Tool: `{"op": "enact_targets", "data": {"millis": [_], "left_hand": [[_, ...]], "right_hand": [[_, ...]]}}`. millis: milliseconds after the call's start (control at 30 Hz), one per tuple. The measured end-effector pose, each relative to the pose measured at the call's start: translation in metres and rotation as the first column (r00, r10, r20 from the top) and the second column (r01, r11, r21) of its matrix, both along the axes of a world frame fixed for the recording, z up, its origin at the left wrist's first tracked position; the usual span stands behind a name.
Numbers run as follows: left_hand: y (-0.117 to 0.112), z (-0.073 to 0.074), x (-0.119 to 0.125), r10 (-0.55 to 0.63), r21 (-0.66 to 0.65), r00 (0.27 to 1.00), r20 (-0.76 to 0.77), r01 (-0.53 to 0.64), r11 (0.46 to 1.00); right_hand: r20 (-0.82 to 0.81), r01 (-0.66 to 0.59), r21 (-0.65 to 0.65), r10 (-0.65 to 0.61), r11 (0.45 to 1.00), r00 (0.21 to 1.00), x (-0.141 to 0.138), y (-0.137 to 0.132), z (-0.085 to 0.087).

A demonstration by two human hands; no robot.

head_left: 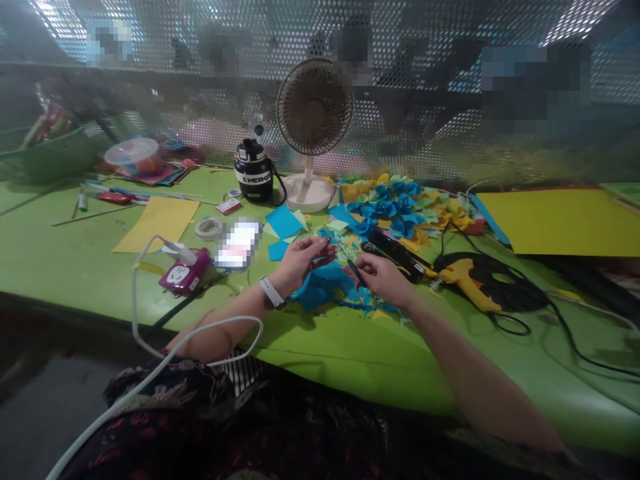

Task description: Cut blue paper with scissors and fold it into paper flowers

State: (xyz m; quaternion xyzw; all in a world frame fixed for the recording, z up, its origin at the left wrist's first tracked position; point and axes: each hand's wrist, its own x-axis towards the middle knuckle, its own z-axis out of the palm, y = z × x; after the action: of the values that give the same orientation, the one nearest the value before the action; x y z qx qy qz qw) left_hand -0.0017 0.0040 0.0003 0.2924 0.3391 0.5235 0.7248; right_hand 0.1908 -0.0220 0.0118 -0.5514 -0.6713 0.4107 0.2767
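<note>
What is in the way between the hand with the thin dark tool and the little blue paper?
Nothing that shows. The left hand pinches the blue paper, and the right hand holds the thin dark tool pointing toward it. Only an open gap lies between them, above the paper scraps on the green table.

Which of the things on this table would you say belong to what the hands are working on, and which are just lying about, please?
In use: left hand pinching a blue paper piece; right hand holding a thin dark tool; blue paper scraps beneath them.
Lying about, untouched: paper flowers, glue gun, fan, black jug, tape roll, yellow sheet.
</note>
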Motion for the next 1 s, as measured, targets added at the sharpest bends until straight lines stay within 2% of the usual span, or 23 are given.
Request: {"op": "enact_targets", "data": {"millis": [367,633,800,1000], "left_hand": [[0.0011,-0.0032,-0.0018,-0.085,0.086,0.996,-0.039,0.088,0.992],[0.0045,-0.0057,-0.0036,-0.043,0.062,0.995,-0.094,0.049,0.997],[0.0061,-0.0077,-0.0050,-0.015,0.100,0.993,-0.116,0.027,0.995],[0.0048,-0.0089,-0.0040,-0.050,0.145,0.988,-0.149,0.071,0.987]], "right_hand": [[-0.034,0.021,-0.038,-0.022,0.999,0.999,0.0024,0.0020,0.0019],[-0.036,0.030,-0.045,-0.032,0.999,0.999,0.0026,0.0015,0.0038],[-0.046,0.029,-0.059,-0.031,0.998,0.998,0.0020,0.0005,0.0076],[-0.030,-0.017,-0.089,0.014,0.996,0.999,0.0032,0.0013,0.0087]]}}
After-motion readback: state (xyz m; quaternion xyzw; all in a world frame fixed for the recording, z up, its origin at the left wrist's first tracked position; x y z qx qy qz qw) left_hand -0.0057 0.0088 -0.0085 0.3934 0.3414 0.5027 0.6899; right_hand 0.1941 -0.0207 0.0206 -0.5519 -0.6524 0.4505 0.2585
